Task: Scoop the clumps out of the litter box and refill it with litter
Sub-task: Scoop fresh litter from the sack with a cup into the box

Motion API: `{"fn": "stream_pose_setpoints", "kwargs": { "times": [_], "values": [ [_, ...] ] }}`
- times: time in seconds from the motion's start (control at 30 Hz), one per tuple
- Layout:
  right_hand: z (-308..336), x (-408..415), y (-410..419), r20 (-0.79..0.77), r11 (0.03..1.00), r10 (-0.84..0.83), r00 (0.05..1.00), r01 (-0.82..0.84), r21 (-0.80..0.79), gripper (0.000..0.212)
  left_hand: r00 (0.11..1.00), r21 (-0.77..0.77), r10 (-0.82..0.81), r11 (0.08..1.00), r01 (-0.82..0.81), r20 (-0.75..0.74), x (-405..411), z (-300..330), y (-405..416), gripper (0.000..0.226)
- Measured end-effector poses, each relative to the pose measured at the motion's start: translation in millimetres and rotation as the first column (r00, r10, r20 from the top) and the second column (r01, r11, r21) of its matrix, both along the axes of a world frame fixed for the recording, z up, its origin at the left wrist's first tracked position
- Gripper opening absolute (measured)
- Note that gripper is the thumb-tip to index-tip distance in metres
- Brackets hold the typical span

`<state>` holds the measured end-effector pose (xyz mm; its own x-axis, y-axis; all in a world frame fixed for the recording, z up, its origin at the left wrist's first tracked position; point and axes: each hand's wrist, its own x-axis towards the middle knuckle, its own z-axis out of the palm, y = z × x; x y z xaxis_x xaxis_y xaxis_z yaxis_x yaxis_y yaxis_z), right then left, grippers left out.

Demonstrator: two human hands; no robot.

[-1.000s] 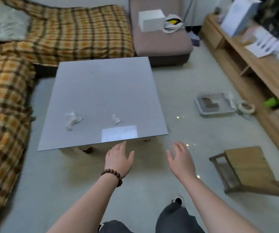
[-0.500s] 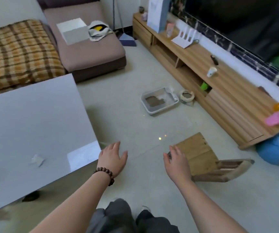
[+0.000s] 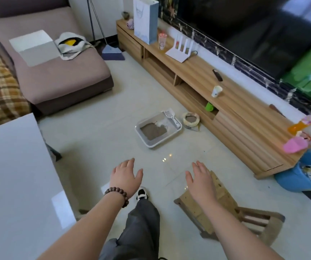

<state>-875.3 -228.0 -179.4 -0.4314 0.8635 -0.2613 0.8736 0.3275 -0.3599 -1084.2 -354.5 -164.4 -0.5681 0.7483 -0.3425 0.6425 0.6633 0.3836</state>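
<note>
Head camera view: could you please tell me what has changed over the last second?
The view swung right, away from the grey square table, and forward toward the grey rectangular plastic litter box on the floor. One leg now steps ahead. Nothing was taken hold of or let go. The left hand and right hand stayed open and empty; the white slotted scoop remained on the box's rim.

No text or label can be read
</note>
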Motion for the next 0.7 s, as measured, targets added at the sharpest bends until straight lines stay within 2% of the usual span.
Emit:
{"fn": "stream_pose_setpoints", "kwargs": {
  "times": [0.3, 0.5, 0.7],
  "values": [
    [16.9, -97.0, 142.6, 0.020, 0.999, -0.048, 0.999, 0.048, 0.009, 0.054, 0.999, 0.034, -0.037, 0.999, 0.037, -0.018, -99.0, 9.3, 150.6, 0.058],
    [20.3, -121.6, 202.4, 0.021, 0.997, -0.081, 0.996, 0.081, 0.007, 0.054, 0.999, 0.041, -0.051, 0.998, 0.051, 0.001, -121.9, 14.2, 215.2, 0.057],
    [17.4, -140.1, 262.9, 0.023, 0.999, -0.046, 0.999, 0.046, 0.016, 0.054, 1.000, 0.047, -0.020, 0.999, 0.019, 0.004, -135.3, 15.1, 264.9, 0.053]
  ]
}}
